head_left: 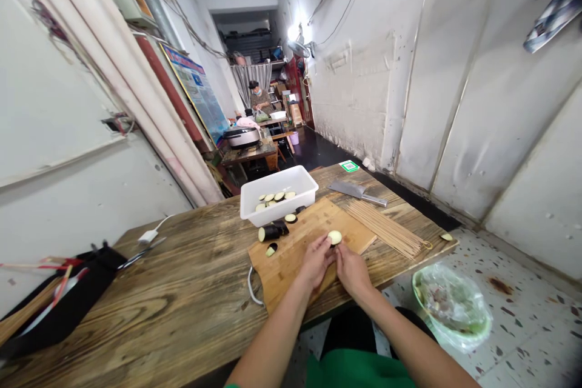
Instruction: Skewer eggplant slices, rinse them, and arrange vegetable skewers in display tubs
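My left hand point(315, 262) and my right hand point(351, 268) meet over the wooden cutting board point(282, 267), and together they pinch a pale round eggplant slice point(335, 237). I cannot tell whether a skewer runs through it. More eggplant pieces point(271, 233) with dark skin lie on the board's far left part. A white tub point(254, 206) behind the board holds several more slices. A bundle of bamboo skewers point(386, 228) lies to the right of the board.
A cleaver point(357, 191) rests on the table beyond the skewers. A bag-lined green bowl point(452, 306) stands on the floor at right. A white charger point(148, 236) and dark bag point(73, 300) lie at left. Another person point(259, 97) sits far down the corridor.
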A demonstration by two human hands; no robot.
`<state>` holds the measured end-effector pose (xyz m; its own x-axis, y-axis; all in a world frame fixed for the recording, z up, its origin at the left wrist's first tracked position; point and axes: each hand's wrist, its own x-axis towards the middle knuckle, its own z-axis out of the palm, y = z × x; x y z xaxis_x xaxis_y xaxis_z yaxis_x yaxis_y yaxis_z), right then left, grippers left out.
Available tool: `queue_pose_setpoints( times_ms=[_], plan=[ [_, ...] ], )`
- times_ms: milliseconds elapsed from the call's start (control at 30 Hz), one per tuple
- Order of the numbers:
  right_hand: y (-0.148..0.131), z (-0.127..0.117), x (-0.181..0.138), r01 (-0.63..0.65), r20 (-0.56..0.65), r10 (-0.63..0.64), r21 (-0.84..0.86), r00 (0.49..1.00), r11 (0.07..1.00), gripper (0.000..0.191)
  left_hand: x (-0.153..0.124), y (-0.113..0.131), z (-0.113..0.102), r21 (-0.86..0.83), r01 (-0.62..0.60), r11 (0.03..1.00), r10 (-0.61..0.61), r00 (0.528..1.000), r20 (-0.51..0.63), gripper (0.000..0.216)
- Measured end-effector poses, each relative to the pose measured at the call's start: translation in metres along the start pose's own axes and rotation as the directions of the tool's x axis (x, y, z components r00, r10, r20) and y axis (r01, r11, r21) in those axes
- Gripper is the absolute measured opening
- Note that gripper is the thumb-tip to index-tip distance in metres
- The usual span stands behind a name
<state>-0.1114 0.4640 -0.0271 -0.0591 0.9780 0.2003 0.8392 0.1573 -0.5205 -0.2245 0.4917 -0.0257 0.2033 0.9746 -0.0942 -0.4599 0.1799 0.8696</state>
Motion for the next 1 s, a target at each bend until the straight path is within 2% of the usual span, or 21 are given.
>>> queue_pose_setpoints(
  times_ms=[67,100,133,167,200,233,267,300,333,433,533,600,667,700,733,767,833,867,900,933,1000],
  plan=[
    [0.005,0.0,0.003,-0.018,-0.016,0.019,0.016,1.0,1.0,0.033,0.008,0.014,-0.01,0.28,-0.118,0.953,0.144,0.987,-0.073,0.037],
    [0.007,0.001,0.003,-0.032,-0.018,0.033,0.021,0.999,0.999,0.034,0.014,0.024,-0.017,0.489,-0.168,0.856,0.26,0.958,-0.125,0.034],
    [0.009,0.003,0.002,-0.046,-0.017,0.047,0.023,0.999,0.999,0.033,0.022,0.035,-0.023,0.717,-0.16,0.679,0.383,0.91,-0.16,0.031],
    [0.011,0.005,0.002,-0.055,-0.016,0.056,0.024,0.998,0.998,0.033,0.03,0.047,-0.029,0.896,-0.083,0.437,0.479,0.864,-0.154,0.031],
    [0.012,0.007,0.001,-0.061,-0.013,0.061,0.026,0.998,0.998,0.033,0.039,0.057,-0.034,0.983,0.038,0.18,0.489,0.864,-0.123,0.032],
    [0.013,0.008,0.001,-0.065,-0.01,0.065,0.026,0.998,0.998,0.033,0.049,0.065,-0.038,0.991,0.131,-0.019,0.46,0.881,-0.108,0.032],
    [0.014,0.009,0.001,-0.069,-0.007,0.069,0.027,0.998,0.997,0.033,0.058,0.071,-0.04,0.967,0.197,-0.162,0.429,0.897,-0.111,0.034],
    [0.014,0.009,0.002,-0.072,-0.002,0.072,0.029,0.997,0.997,0.033,0.067,0.076,-0.041,0.934,0.241,-0.264,0.39,0.912,-0.125,0.036],
    [0.014,0.009,0.002,-0.075,0.004,0.075,0.033,0.997,0.997,0.033,0.074,0.078,-0.042,0.908,0.266,-0.325,0.364,0.921,-0.14,0.037],
    [0.018,0.01,0.003,-0.067,0.012,0.066,0.087,0.998,0.994,0.032,0.093,0.08,-0.043,0.855,0.294,-0.427,0.282,0.942,-0.183,0.034],
    [0.025,0.012,-0.001,-0.012,-0.014,0.015,0.187,1.0,0.982,0.033,0.102,0.089,-0.048,0.854,0.278,-0.44,0.211,0.956,-0.203,0.031],
    [0.029,0.015,-0.006,0.045,-0.049,-0.034,0.254,0.998,0.966,0.034,0.102,0.099,-0.052,0.857,0.245,-0.453,0.187,0.966,-0.177,0.029],
    [0.032,0.017,-0.012,0.093,-0.089,-0.069,0.301,0.994,0.949,0.034,0.097,0.105,-0.055,0.887,0.172,-0.429,0.193,0.976,-0.096,0.022],
    [0.033,0.017,-0.016,0.11,-0.106,-0.08,0.315,0.991,0.943,0.034,0.092,0.104,-0.055,0.922,0.113,-0.369,0.212,0.977,-0.035,0.024],
    [0.034,0.018,-0.02,0.122,-0.117,-0.088,0.321,0.989,0.939,0.034,0.087,0.1,-0.055,0.965,0.043,-0.259,0.244,0.97,0.022,0.03],
    [0.034,0.017,-0.024,0.13,-0.121,-0.095,0.323,0.988,0.938,0.034,0.081,0.093,-0.055,0.996,-0.022,-0.09,0.286,0.957,0.047,0.036],
    [0.034,0.016,-0.032,0.137,-0.11,-0.107,0.31,0.988,0.941,0.035,0.068,0.074,-0.054,0.921,-0.091,0.379,0.31,0.95,-0.034,0.039],
    [0.034,0.015,-0.035,0.136,-0.097,-0.111,0.297,0.989,0.945,0.036,0.062,0.063,-0.053,0.794,-0.077,0.603,0.263,0.959,-0.107,0.039],
    [0.033,0.014,-0.037,0.132,-0.079,-0.115,0.279,0.99,0.951,0.036,0.056,0.054,-0.052,0.625,-0.046,0.779,0.193,0.966,-0.171,0.039],
    [0.033,0.013,-0.038,0.129,-0.055,-0.119,0.258,0.991,0.957,0.036,0.051,0.046,-0.052,0.445,-0.01,0.896,0.116,0.97,-0.212,0.04],
    [0.032,0.012,-0.039,0.126,-0.005,-0.128,0.222,0.992,0.967,0.035,0.045,0.039,-0.052,0.15,0.042,0.988,-0.01,0.978,-0.209,0.042]
  ],
)
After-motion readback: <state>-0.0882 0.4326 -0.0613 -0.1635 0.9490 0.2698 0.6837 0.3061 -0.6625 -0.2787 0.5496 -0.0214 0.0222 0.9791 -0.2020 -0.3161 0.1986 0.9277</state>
